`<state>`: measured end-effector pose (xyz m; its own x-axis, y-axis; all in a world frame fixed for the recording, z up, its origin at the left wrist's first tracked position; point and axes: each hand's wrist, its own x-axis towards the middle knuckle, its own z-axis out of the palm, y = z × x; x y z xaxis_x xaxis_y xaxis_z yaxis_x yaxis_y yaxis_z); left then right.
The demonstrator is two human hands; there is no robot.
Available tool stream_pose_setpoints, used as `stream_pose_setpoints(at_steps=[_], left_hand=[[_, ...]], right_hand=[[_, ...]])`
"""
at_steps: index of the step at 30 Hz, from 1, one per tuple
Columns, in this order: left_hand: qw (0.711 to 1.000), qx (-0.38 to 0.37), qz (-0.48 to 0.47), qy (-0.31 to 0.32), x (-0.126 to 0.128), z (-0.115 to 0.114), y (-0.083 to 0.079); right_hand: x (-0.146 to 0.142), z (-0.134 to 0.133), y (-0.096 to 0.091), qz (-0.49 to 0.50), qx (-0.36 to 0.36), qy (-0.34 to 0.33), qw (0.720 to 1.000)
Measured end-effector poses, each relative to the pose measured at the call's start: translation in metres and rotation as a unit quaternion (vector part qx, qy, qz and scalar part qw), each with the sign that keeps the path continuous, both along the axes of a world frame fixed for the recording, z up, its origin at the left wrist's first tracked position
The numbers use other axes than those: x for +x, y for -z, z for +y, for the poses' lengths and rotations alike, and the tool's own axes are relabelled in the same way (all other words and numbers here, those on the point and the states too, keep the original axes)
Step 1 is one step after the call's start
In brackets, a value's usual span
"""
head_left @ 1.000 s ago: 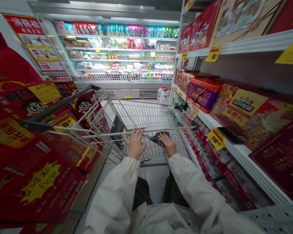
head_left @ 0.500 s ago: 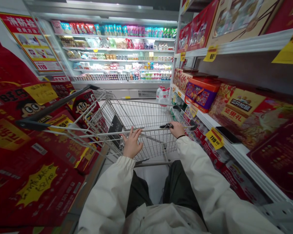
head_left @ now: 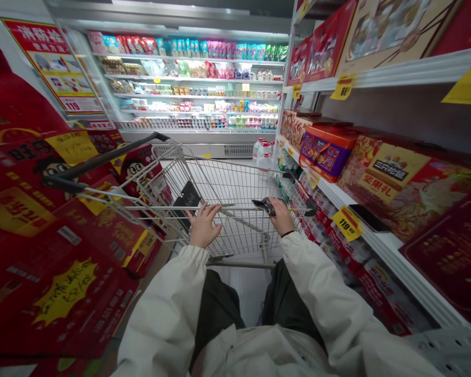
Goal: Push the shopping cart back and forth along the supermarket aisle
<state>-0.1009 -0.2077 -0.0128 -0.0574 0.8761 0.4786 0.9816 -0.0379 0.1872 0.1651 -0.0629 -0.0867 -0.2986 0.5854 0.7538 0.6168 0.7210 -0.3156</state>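
Grey shopping-cart bar (head_left: 235, 207) lies crosswise, my left hand (head_left: 203, 226) spread on it, my right hand (head_left: 281, 216) curled round a dark item (head_left: 264, 206).

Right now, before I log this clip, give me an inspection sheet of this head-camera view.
surface: pale floor beneath the cart, in a store aisle
job's things: wire shopping cart; dark item, its kind unclear
hands: left hand with fingers spread at the cart rail; right hand closed on the dark item at the rail
clutter: black flat device lying on a white shelf
cables: nothing seen
surroundings: red boxes on the person's left; yellow price tag on the shelf; bottled water ahead; lit refrigerated display case beyond
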Motion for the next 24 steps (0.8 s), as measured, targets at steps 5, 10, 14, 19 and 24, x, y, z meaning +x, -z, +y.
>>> stream_pose_setpoints(at_steps=[5,10,14,19,24], left_hand=[[1.0,0.012,0.01,-0.007,-0.001,-0.003,0.0],[1.0,-0.008,-0.012,0.025,0.016,0.007,-0.003],[0.997,-0.04,-0.009,0.062,0.035,0.019,-0.003],[0.999,-0.019,-0.007,0.047,0.043,0.02,0.003],[0.999,-0.014,-0.023,0.046,0.039,0.021,0.008]], right_hand=[[-0.004,-0.019,-0.002,0.002,0.034,-0.015,0.999],[-0.029,-0.055,-0.002,-0.028,0.139,-0.068,0.988],[-0.057,-0.062,0.019,-0.046,0.158,-0.06,0.985],[-0.072,-0.051,0.044,-0.069,0.124,0.004,0.99],[-0.064,-0.053,0.045,-0.067,0.121,-0.008,0.99]])
